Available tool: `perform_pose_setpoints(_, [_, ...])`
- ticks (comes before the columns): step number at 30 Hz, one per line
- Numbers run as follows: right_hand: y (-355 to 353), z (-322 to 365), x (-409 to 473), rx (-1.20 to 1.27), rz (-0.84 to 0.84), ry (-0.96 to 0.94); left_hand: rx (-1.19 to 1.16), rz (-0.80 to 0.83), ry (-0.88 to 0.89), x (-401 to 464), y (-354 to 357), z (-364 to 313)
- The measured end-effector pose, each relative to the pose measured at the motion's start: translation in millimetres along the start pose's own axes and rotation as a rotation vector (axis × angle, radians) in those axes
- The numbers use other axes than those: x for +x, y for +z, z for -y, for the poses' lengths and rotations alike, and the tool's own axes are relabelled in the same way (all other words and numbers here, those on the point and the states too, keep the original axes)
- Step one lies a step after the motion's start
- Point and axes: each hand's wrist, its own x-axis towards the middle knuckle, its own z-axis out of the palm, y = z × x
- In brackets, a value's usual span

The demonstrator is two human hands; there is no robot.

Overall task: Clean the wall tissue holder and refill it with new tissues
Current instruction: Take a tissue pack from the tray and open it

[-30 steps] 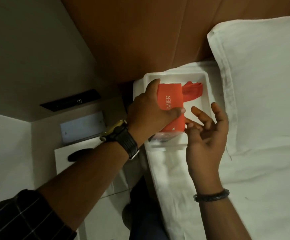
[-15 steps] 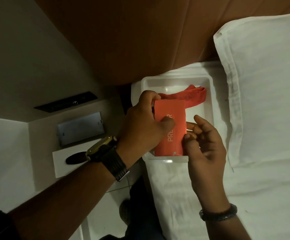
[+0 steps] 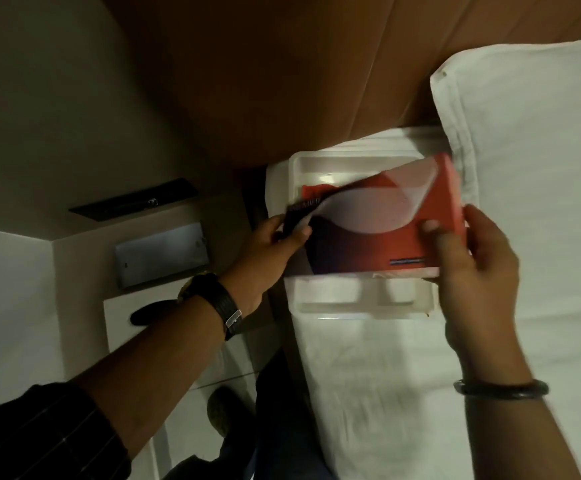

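Head view. White bed sheet [image 3: 368, 393] under a brown padded headboard [image 3: 282, 81], pillow [image 3: 531, 168] to the right. On the sheet lies a white plastic tray-like holder [image 3: 362, 308], open side up; whether it is the wall holder's shell I cannot tell. A red cloth [image 3: 311, 190] lies inside it.

Above it, the red tissue pack [image 3: 379, 233] is held flat by both ends. Left hand [image 3: 271, 251]: thumb and fingers pinched shut on the pack's dark left end. Right hand [image 3: 472, 271]: thumb on the face, fingers wrapped round the right end.

Judged step: refilling, with the new pack being turned or opened before loading. Next move calls for freeing the opening and lowering the pack squarely into the holder.

Writing: a dark strip of small print low on the pack's face, too blurred to read.
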Motion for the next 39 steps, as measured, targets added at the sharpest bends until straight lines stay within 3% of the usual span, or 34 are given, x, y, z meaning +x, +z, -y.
perform_pose_setpoints(4, [-4.8,-35.9,9.7,0.295,0.135,0.274,-0.230,0.109,-0.130,-4.0,-9.6,8.3])
perform_pose_setpoints(7, [6.2,-64.7,2.8,0.225,0.138,0.428,-0.276,0.042,-0.132,-3.8,-13.1,12.5])
perform_pose_setpoints(12, [24.7,-79.6,-15.5,-0.474,0.083,0.174,-0.047,-0.028,0.078,-11.6,-9.8,10.0])
perform_pose_setpoints(15, [46.8,-48.6,-27.5,-0.271,0.140,0.101,0.061,0.011,0.306,-21.3,6.2,2.2])
perform_pose_setpoints(17, [59.6,-25.2,-31.2,-0.189,0.214,0.051,0.046,0.038,0.368,-27.6,16.4,-4.2])
perform_pose_setpoints(20, [59.8,4.9,-26.9,-0.117,0.281,-0.003,-0.074,0.021,0.314,-32.7,20.7,-9.2])
perform_pose_setpoints(24, [46.2,22.5,-17.2,-0.319,0.307,0.057,-0.072,0.005,0.290,-39.1,26.9,-13.0])
perform_pose_setpoints(27, [46.0,29.2,-17.5,-0.385,0.271,0.009,-0.117,-0.022,0.305,-41.6,34.5,-14.7])
perform_pose_setpoints(30, [40.7,29.0,-18.0,-0.244,0.154,-0.041,-0.125,-0.048,0.329,-40.4,34.7,-15.3])
perform_pose_setpoints(34, [22.0,24.5,-11.4,-0.044,0.054,-0.026,0.084,-0.090,0.372,-38.9,26.8,-16.6])
perform_pose_setpoints(39, [6.6,16.0,-9.9,0.090,0.232,0.103,0.421,-0.129,0.507,-36.7,18.5,-24.7])
